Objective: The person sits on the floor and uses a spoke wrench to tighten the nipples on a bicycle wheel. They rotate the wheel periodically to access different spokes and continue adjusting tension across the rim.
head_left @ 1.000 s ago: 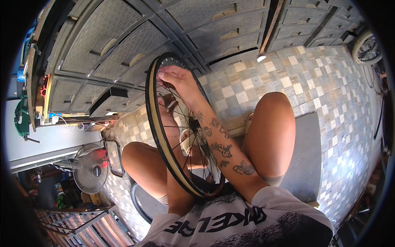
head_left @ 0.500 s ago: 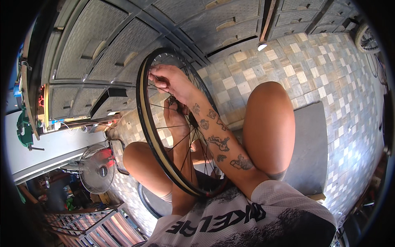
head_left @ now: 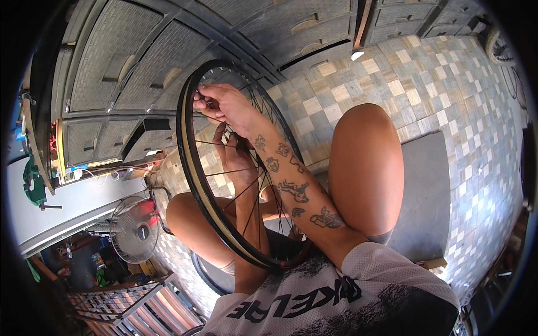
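Note:
A bicycle wheel [head_left: 196,187] leans upright in front of me between my knees, its black rim lined with a tan strip and laced with dark spokes. My right hand [head_left: 227,106], on the tattooed forearm, reaches across the spokes to the inner side of the rim at the upper left. Its thumb and fingertips pinch together there, on something too small to make out. Lower down, my left hand [head_left: 238,159] is among the spokes, partly behind my right wrist. Its fingers are curled near the spokes, and what they hold is hidden.
Grey woven-pattern drawers [head_left: 134,67] stand close beyond the wheel. At the left are a fan [head_left: 134,229], a green vise [head_left: 35,182] and a rack [head_left: 112,305]. A grey mat [head_left: 420,196] lies on the tiled floor [head_left: 358,84] by my right knee.
The wheel's top has tilted slightly left and up, and both hands have moved that way with it. My left fingers have straightened a little among the spokes; the right fingertips stay at the rim.

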The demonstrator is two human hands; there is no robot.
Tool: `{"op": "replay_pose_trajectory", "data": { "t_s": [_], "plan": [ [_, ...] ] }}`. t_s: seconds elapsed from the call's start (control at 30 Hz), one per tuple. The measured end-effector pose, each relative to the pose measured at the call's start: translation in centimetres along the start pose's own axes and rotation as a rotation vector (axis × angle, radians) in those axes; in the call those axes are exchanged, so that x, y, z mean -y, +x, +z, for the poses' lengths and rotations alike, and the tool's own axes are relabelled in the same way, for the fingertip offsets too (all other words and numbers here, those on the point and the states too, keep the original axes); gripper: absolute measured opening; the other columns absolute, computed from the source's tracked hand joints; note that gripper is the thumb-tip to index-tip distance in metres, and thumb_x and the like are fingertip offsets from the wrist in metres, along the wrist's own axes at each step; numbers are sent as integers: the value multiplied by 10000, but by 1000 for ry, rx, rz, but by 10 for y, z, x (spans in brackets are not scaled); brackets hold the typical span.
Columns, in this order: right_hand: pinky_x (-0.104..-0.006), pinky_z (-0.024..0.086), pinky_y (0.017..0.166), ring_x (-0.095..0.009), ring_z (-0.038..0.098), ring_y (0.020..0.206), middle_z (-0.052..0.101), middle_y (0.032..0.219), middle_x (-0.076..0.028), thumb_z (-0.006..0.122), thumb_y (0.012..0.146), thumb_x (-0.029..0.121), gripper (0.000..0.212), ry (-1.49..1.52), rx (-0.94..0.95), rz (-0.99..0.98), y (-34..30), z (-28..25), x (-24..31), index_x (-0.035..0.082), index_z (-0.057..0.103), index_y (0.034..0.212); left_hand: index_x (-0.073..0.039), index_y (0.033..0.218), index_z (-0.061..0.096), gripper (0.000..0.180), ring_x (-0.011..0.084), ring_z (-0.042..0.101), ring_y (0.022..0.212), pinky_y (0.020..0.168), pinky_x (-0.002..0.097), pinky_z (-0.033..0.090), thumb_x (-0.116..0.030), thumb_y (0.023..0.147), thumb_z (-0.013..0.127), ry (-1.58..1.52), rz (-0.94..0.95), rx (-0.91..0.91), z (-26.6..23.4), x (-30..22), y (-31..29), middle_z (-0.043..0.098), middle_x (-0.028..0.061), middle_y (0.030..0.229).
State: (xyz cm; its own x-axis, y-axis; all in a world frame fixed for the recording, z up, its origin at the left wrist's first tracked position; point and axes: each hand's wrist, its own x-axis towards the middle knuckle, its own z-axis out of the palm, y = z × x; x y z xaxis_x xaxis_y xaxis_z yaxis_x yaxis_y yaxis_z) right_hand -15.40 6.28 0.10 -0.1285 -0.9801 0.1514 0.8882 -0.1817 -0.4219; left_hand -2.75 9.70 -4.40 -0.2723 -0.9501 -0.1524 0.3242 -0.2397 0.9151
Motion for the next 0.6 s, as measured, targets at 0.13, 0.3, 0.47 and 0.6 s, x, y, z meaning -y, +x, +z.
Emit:
{"op": "replay_pose_trajectory", "data": {
  "t_s": [0.13,0.3,0.47,0.6],
  "plan": [
    [-219,285,492,-24,357,521,546,808,32,496,1029,231,237,3,-5,-13,3,-2,-3,26,602,976,-45,1413,378,430,148,550,829,737,284,458,-64,992,464,4,12,42,-3,2,1,588,90,976],
    [-225,298,502,-31,367,532,549,802,25,509,1025,238,241,-12,-15,-6,4,-1,-3,25,612,981,-37,1406,380,415,144,546,821,739,269,448,-73,1002,467,-28,18,43,-3,4,0,584,75,944],
    [-226,302,509,-37,374,540,555,811,22,515,1021,240,241,1,-58,-13,1,3,-1,23,616,995,-59,1374,382,363,158,550,805,747,289,449,-102,1021,458,20,80,48,-5,3,-2,593,81,886],
    [-227,305,514,-36,376,543,552,811,22,520,1017,242,241,-4,-66,12,0,3,0,21,615,992,-69,1348,379,320,173,553,777,752,323,462,-117,1036,433,103,186,-29,-6,6,-9,602,96,870]
  ]
}}
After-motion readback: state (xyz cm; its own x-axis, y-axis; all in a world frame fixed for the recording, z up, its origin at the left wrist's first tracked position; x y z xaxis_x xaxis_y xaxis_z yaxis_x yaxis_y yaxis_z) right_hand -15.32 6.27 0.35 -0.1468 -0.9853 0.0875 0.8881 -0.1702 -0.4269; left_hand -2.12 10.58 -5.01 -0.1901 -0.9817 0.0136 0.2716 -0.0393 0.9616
